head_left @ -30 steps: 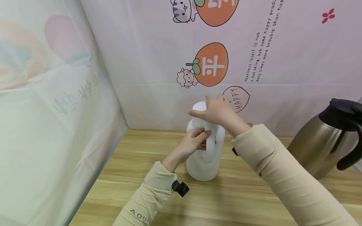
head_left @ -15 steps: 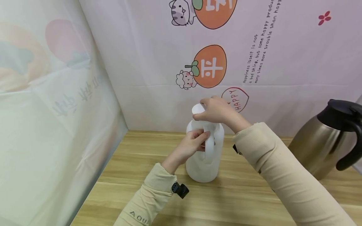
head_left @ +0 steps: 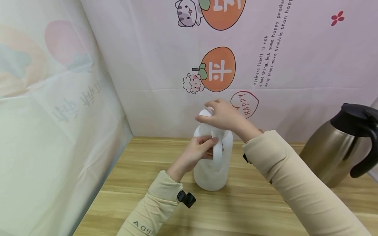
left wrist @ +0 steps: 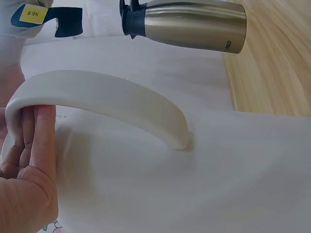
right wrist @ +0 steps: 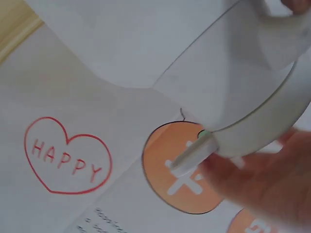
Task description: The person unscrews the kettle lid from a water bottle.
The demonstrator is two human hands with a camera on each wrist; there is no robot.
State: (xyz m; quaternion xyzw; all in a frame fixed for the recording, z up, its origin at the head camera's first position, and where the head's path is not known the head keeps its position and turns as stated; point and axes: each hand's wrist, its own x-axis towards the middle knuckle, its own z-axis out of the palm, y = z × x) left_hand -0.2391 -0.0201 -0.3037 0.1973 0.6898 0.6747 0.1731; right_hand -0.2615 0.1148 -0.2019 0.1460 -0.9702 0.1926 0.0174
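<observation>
A white jug (head_left: 210, 178) stands upright on the wooden table near the back wall. My left hand (head_left: 199, 150) holds its curved handle (head_left: 217, 154), thumb on the outside and fingers through the loop. In the left wrist view, the fingers (left wrist: 43, 141) pass between the handle and the jug's body. On top, my right hand (head_left: 225, 115) holds the round white lid (head_left: 205, 113), thumb and fingers spread around its edge. A small tab (right wrist: 194, 158) juts from the lid rim beside the blurred fingers in the right wrist view.
A steel thermos jug (head_left: 323, 150) with a black lid and handle stands at the right on the wooden table (head_left: 141, 157). A printed cloth (head_left: 159, 65) hangs close behind the white jug, and another pale cloth (head_left: 53, 157) runs along the left.
My right hand has closed in on the lid and then spread again, with the thumb swinging to the left. The left hand keeps its hold on the handle, and the jug stays put.
</observation>
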